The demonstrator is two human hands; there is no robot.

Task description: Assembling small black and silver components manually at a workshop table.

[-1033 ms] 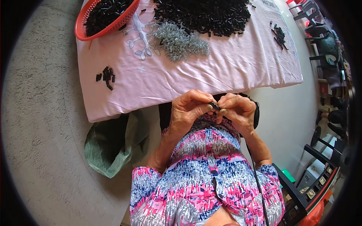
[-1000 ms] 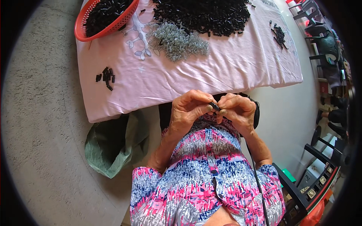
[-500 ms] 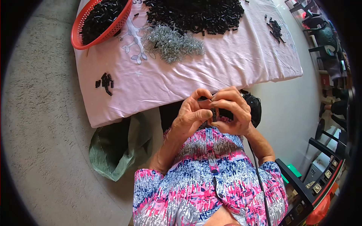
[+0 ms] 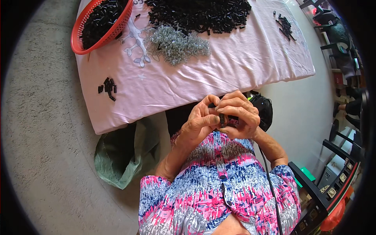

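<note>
In front of my chest, at the near edge of the table, my two hands meet around a small black plastic piece (image 4: 222,120). My left hand (image 4: 199,121) pinches it from the left, thumb toward it and index finger curled above. On its other side the fingers and thumb of my right hand (image 4: 242,117) close over it, hiding part of it. Beyond the hands, a heap of tiny shiny silvery pieces (image 4: 178,45) lies on the pink cloth (image 4: 172,86). Behind that spreads a large pile of short black pieces (image 4: 199,15).
A red plastic basket (image 4: 74,41) of black pieces stands at the far left. Small groups of black pieces lie at the left (image 4: 107,89) and far right (image 4: 286,28). A green sack (image 4: 117,168) hangs open below the table's left corner. Dark furniture (image 4: 313,192) stands right.
Both hands stay together at nearly the same place, with the right fingers shifted slightly around the black piece. The whole view has moved a little.
</note>
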